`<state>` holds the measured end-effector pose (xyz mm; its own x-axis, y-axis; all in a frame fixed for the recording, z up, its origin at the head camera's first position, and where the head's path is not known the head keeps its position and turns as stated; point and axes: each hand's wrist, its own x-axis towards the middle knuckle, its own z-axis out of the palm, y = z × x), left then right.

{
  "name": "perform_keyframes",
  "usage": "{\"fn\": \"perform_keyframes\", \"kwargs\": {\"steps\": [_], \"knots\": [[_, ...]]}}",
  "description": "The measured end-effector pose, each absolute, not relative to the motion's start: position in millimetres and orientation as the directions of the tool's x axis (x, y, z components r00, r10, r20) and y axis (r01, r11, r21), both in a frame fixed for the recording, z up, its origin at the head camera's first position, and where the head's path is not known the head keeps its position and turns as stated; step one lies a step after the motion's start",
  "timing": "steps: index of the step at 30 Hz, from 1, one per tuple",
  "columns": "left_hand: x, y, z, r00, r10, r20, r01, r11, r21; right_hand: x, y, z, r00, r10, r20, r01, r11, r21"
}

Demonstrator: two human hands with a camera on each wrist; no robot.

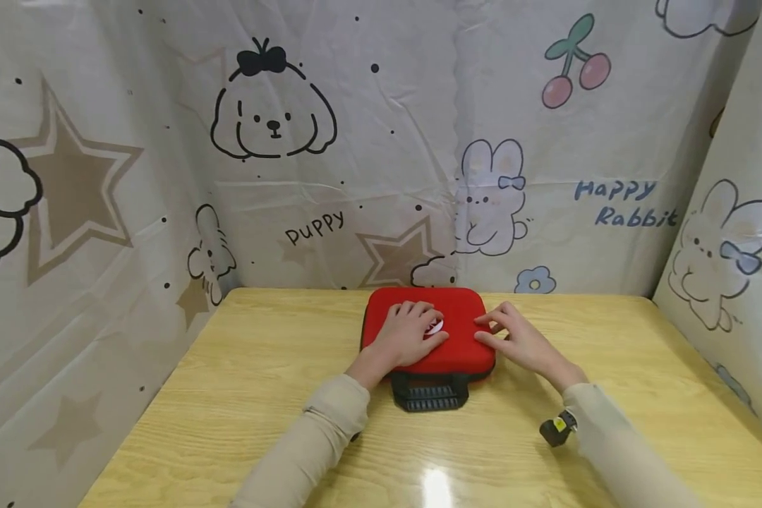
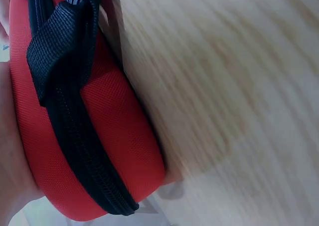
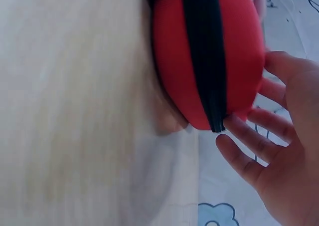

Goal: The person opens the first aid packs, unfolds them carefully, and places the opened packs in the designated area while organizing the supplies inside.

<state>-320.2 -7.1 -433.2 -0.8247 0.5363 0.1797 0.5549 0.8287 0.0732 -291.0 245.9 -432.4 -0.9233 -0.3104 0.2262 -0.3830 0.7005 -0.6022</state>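
Observation:
A red zippered case [image 1: 460, 342] lies flat near the table's back edge, its black carry handle [image 1: 430, 398] facing me. My left hand [image 1: 406, 335] rests on the lid with fingers spread, partly covering a white emblem [image 1: 437, 327]. At the case's right side is my right hand [image 1: 514, 340], thumb at the lid's edge and fingers loosely bent. The right wrist view shows its fingertips [image 3: 230, 123] right at the end of the black zipper band [image 3: 205, 56]. Along the case's side in the left wrist view run the zipper [image 2: 84, 146] and a webbing strap [image 2: 55, 49].
The case sits on a light wood-grain table [image 1: 260, 353]. A pale curtain [image 1: 381, 141] printed with cartoon animals and stars hangs behind the table and along both sides. A black strapped device [image 1: 557, 428] is on my right wrist.

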Motion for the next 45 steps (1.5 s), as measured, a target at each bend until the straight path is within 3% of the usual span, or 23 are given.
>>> {"fn": "perform_keyframes", "kwargs": {"steps": [6, 13, 23, 29, 34, 45], "knots": [[-318, -10, -438, -0.811, 0.555, 0.186, 0.576, 0.814, 0.082, -310, 261, -430, -0.919, -0.302, 0.255, -0.395, 0.703, -0.592], [-319, -15, -436, -0.804, 0.561, 0.194, 0.586, 0.803, 0.106, -342, 271, -421, -0.937, -0.281, 0.207, -0.347, 0.681, -0.645], [-328, -20, -435, -0.772, 0.61, 0.179, 0.634, 0.759, 0.147, -363, 277, -429, -0.944, -0.32, 0.079, -0.261, 0.58, -0.772], [-336, -29, -435, -0.717, 0.668, 0.197, 0.697, 0.692, 0.189, -368, 278, -437, -0.922, -0.388, 0.0, -0.209, 0.495, -0.843], [-337, -36, -432, -0.684, 0.698, 0.212, 0.729, 0.653, 0.204, -368, 279, -441, -0.907, -0.419, -0.039, -0.187, 0.487, -0.853], [-337, -35, -431, -0.689, 0.697, 0.197, 0.724, 0.659, 0.203, -373, 277, -446, -0.904, -0.427, 0.017, -0.261, 0.519, -0.814]]}}
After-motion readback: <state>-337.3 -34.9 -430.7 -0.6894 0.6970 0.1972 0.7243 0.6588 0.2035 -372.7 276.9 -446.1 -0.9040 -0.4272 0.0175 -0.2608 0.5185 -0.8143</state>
